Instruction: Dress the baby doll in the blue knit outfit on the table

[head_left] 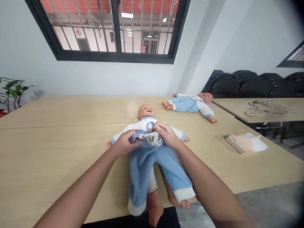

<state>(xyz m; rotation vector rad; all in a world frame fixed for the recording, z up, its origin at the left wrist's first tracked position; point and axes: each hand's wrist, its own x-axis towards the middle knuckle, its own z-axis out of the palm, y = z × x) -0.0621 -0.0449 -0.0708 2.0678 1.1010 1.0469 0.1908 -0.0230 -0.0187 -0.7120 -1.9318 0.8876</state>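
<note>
A baby doll [146, 111] lies on its back before me, in a white top with blue collar and cuffs. Blue overalls [142, 164] with white leg cuffs lie over its body and legs. The doll's bare feet stick out beside and below the empty-looking trouser legs. At the chest, my left hand [125, 141] is closed on the left side of the overalls' upper edge. My right hand [166, 133] pinches the right side, close to a blue strap loop and a white animal-face patch [155, 138]. The fabric between my hands is bunched.
A second doll [187, 103] in blue and white lies farther back on the table [59, 158]. A small open box [245, 142] with tissue-like sheets sits at the right. Cables [268, 107] lie on another table, before black chairs [249, 85]. A plant [14, 90] stands left.
</note>
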